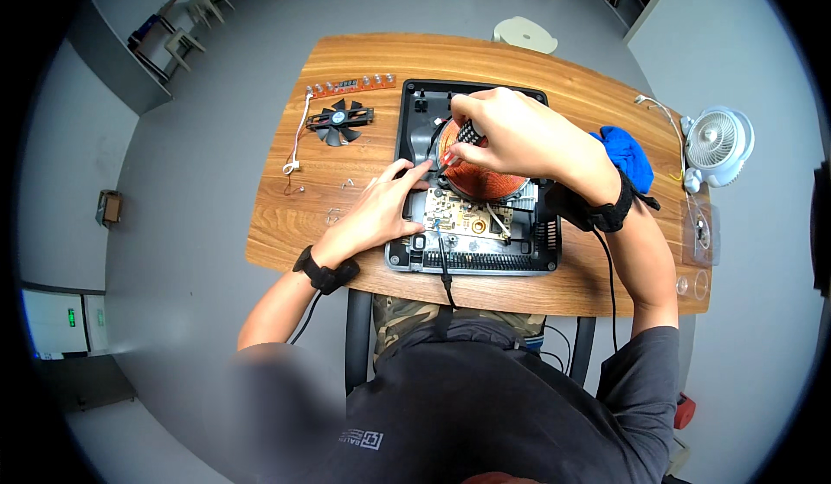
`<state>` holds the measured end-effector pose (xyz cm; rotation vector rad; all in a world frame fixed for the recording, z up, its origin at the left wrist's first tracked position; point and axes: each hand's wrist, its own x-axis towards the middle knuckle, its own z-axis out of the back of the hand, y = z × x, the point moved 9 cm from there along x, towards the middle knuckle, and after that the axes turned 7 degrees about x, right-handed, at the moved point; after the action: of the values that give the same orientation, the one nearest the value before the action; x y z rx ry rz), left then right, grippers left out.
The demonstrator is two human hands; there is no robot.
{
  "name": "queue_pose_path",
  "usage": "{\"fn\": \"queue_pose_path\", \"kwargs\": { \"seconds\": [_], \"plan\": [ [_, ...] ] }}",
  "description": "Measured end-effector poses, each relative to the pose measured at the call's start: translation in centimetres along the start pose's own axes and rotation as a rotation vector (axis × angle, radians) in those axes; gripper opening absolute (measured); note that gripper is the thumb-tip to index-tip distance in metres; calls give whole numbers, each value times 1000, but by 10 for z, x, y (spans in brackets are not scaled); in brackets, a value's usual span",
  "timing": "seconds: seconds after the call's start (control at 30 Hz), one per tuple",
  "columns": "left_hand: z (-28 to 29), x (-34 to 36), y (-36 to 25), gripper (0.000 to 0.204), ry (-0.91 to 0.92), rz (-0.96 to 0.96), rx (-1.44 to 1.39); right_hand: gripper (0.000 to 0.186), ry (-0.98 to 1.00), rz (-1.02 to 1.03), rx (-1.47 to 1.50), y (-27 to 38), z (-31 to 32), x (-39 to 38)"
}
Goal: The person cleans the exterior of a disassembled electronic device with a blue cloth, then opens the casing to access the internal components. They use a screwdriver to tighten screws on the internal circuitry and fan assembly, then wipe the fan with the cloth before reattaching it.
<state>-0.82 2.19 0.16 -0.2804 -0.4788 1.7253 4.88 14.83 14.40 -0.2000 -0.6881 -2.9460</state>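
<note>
Both hands over the opened induction cooker base (415, 138) at table (346, 51) centre. Right hand (511, 133) clenched on a screwdriver (466, 136), tip down at the copper coil (485, 177). Left hand (381, 211) lies flat, fingers loose, beside the circuit board (463, 217). Detached fan (339, 120) sits well left; blue cloth (628, 155) to the right.

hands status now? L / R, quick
Left hand: open, fingers resting on the left edge of the opened black appliance base, holding nothing.
Right hand: closed on a black-handled screwdriver over the copper coil.
</note>
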Motion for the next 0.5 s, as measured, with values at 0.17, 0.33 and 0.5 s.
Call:
{"fn": "queue_pose_path", "kwargs": {
  "seconds": [0.17,0.33,0.5],
  "plan": [
    [2,3,-1,106,6,-9,-2,34,2,7,23,-2,-1,1],
    [2,5,0,104,27,-10,-5,33,5,14,32,-4,-2,1],
    [3,7,0,102,41,-15,-15,32,14,23,36,-7,-3,1]
  ]
}}
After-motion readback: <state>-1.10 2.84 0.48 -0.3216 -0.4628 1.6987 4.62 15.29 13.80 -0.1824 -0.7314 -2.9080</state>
